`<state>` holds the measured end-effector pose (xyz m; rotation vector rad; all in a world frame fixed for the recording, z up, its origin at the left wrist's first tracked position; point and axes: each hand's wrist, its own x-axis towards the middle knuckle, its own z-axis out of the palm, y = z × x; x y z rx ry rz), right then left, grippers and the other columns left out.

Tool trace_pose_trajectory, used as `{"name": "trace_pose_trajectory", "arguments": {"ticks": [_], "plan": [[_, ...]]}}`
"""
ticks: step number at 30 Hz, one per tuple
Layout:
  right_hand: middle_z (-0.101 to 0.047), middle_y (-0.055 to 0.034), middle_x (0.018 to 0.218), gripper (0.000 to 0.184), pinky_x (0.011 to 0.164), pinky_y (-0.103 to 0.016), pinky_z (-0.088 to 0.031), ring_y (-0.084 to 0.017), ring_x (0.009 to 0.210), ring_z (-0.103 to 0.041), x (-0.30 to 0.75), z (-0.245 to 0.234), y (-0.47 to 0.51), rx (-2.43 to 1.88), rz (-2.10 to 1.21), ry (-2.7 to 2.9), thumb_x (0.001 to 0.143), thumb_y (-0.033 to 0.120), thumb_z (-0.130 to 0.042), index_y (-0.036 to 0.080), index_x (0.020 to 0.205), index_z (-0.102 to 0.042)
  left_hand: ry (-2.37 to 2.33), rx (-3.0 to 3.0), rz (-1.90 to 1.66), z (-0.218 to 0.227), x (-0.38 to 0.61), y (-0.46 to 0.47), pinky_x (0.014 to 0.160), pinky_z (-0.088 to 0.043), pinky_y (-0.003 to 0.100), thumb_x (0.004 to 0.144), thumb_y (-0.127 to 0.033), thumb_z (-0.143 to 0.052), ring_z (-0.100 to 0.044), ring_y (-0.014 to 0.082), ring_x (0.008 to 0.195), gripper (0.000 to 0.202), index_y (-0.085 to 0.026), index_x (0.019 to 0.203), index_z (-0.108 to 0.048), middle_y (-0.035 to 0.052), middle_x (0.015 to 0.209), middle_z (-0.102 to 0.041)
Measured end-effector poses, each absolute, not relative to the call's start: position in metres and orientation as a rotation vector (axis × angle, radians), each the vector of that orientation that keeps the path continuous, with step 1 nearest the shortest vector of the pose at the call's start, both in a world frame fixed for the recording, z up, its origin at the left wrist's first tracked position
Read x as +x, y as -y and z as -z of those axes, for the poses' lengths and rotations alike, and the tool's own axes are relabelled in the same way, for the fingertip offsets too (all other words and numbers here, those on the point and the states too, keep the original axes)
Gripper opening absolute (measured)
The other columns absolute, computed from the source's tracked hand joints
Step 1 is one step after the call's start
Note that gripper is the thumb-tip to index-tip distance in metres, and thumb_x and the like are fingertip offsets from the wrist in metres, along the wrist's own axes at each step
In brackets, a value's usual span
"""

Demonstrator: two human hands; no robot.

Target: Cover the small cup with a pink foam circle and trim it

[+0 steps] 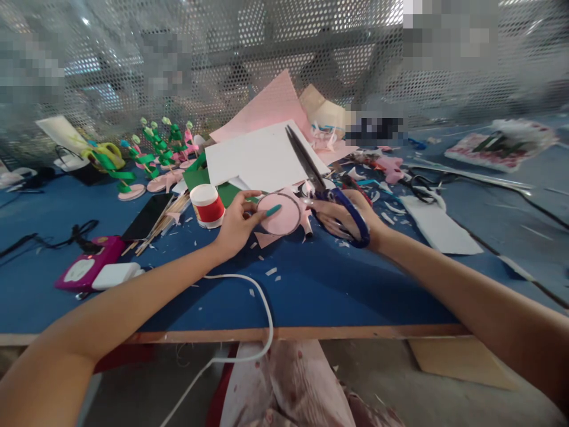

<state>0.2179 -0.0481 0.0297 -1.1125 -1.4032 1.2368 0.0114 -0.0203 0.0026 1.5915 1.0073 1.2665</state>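
On the left, a purple socket block point(111, 248) has a white adapter point(114, 276) against it and a black slab point(149, 216) just beyond. A white cable point(268, 308) hangs over the near edge of the blue table point(320, 302). A plastic-wrapped bundle point(502, 146) lies far right; behind the table stands a perforated screen point(275, 52). A brown board point(462, 363) lies near right, below the table.

Perforated metal screen point(267, 24) spans ten to two o'clock, pale light showing through its holes. Blue-topped worktable point(311, 296) stands before it, brown front edge point(333, 333) at six o'clock. Grey floor point(382, 367), apparently concrete, shows at five o'clock.
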Motion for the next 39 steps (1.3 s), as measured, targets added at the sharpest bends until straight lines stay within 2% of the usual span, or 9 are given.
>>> {"name": "trace_pose_trajectory", "arguments": {"ticks": [3, 8, 15, 17, 21, 27, 31, 35, 39], "plan": [[-0.038, 0.0094, 0.035, 0.04, 0.027, -0.018, -0.018, -0.002, 0.027, -0.03, 0.219, -0.026, 0.044, -1.131, -1.349, 1.395, 0.052, 0.038, -0.082, 0.017, 0.059, -0.049, -0.993, 1.653, -1.244, -0.004, 0.012, 0.022, 0.056, -0.037, 0.023, 0.067, -0.018, -0.069, -0.05, 0.0086, 0.056, 0.033, -0.017, 0.096, -0.053, -0.0067, 0.057, -0.053], [-0.033, 0.0091, 0.032, 0.046, 0.026, -0.018, -0.018, -0.001, 0.025, -0.026, 0.218, -0.021, 0.041, -1.021, -1.498, 1.363, 0.057, 0.045, -0.078, 0.018, 0.049, -0.042, -1.034, 1.678, -1.216, -0.003, 0.011, 0.021, 0.055, -0.036, 0.024, 0.067, -0.02, -0.07, -0.05, 0.0091, 0.057, 0.032, -0.017, 0.093, -0.053, -0.0061, 0.057, -0.054], [-0.041, 0.0095, 0.035, 0.04, 0.028, -0.018, -0.017, -0.002, 0.028, -0.032, 0.204, -0.029, 0.052, -1.126, -1.372, 1.271, 0.041, 0.032, -0.085, 0.015, 0.062, -0.057, -0.944, 1.595, -1.254, -0.002, 0.012, 0.02, 0.052, -0.038, 0.022, 0.067, -0.025, -0.07, -0.05, 0.0078, 0.054, 0.031, -0.018, 0.091, -0.053, -0.0053, 0.058, -0.055], [-0.041, 0.0098, 0.034, 0.039, 0.028, -0.018, -0.017, -0.002, 0.028, -0.03, 0.2, -0.028, 0.053, -1.112, -1.404, 1.208, 0.041, 0.032, -0.085, 0.014, 0.064, -0.058, -0.863, 1.534, -1.279, -0.002, 0.014, 0.02, 0.054, -0.041, 0.022, 0.068, -0.03, -0.069, -0.052, 0.0085, 0.058, 0.026, -0.018, 0.086, -0.055, -0.0035, 0.062, -0.056], [-0.04, 0.01, 0.034, 0.038, 0.03, -0.019, -0.02, -0.003, 0.029, -0.031, 0.194, -0.025, 0.053, -1.032, -1.399, 1.115, 0.043, 0.035, -0.084, 0.015, 0.065, -0.059, -0.795, 1.548, -1.233, -0.003, 0.018, 0.021, 0.068, -0.049, 0.026, 0.053, -0.025, -0.08, -0.058, 0.013, 0.075, 0.037, -0.016, 0.082, -0.059, 0.0013, 0.08, -0.064], [-0.038, 0.011, 0.036, 0.039, 0.032, -0.02, -0.019, -0.003, 0.031, -0.031, 0.195, -0.024, 0.052, -1.036, -1.333, 1.17, 0.048, 0.034, -0.083, 0.016, 0.076, -0.064, -0.769, 1.391, -1.374, 0.0, 0.019, 0.017, 0.06, -0.051, 0.023, 0.061, -0.029, -0.076, -0.055, 0.0083, 0.062, 0.024, -0.016, 0.07, -0.057, -0.002, 0.066, -0.059], [-0.042, 0.0095, 0.041, 0.039, 0.037, -0.02, -0.025, -0.004, 0.036, -0.035, 0.195, -0.021, 0.051, -1.05, -1.3, 1.202, 0.049, 0.036, -0.081, 0.016, 0.078, -0.065, -0.733, 1.378, -1.439, 0.002, 0.021, 0.016, 0.058, -0.051, 0.019, 0.064, -0.031, -0.074, -0.057, 0.0081, 0.067, 0.024, -0.018, 0.077, -0.059, -0.0013, 0.073, -0.062], [-0.046, 0.007, 0.047, 0.04, 0.039, -0.021, -0.028, -0.005, 0.041, -0.039, 0.192, -0.018, 0.05, -1.072, -1.265, 1.224, 0.047, 0.039, -0.081, 0.016, 0.073, -0.063, -0.709, 1.352, -1.304, 0.003, 0.023, 0.017, 0.058, -0.056, 0.024, 0.06, -0.032, -0.077, -0.063, 0.0135, 0.074, 0.037, -0.019, 0.09, -0.06, 0.0028, 0.087, -0.066], [-0.043, 0.0066, 0.047, 0.04, 0.039, -0.021, -0.025, -0.006, 0.043, -0.038, 0.198, -0.019, 0.047, -1.081, -1.182, 1.343, 0.05, 0.045, -0.079, 0.015, 0.068, -0.059, -0.814, 1.267, -1.347, 0.002, 0.021, 0.016, 0.053, -0.056, 0.024, 0.059, -0.036, -0.077, -0.063, 0.0118, 0.064, 0.036, -0.016, 0.084, -0.061, 0.0018, 0.078, -0.067]]}}
